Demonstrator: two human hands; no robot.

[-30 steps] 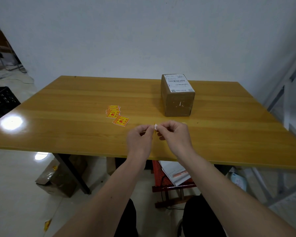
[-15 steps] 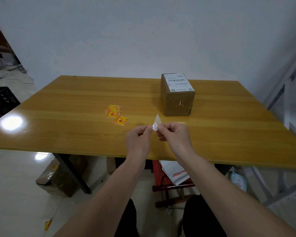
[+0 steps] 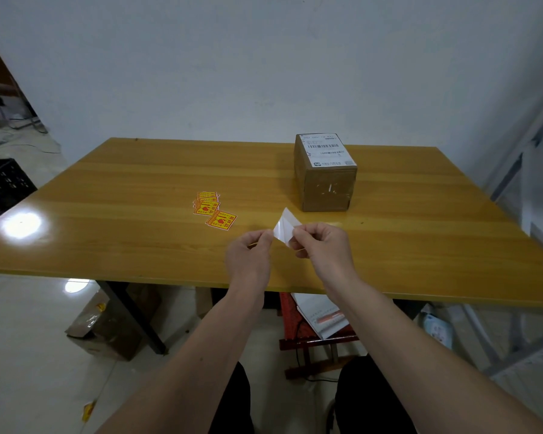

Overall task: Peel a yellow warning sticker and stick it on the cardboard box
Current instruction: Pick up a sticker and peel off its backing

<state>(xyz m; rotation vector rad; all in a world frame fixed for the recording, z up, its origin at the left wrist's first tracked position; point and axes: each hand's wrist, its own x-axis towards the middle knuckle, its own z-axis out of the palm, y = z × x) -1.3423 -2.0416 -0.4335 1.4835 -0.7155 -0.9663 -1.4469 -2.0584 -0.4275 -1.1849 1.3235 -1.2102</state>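
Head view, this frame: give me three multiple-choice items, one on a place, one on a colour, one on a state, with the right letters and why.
1. Where do the spare stickers lie relative to the cardboard box?
A. To its left on the table
B. On top of it
C. To its right on the table

2. What colour is the piece pinched between the hands?
A. Black
B. White
C. Green

3. What is on top of the box?
A. A yellow sticker
B. Nothing
C. A white shipping label

Answers:
1 A: the stickers sit on the table, left of the box.
2 B: the side shown between the left hand and right hand is white.
3 C: only the barcode label shows there.
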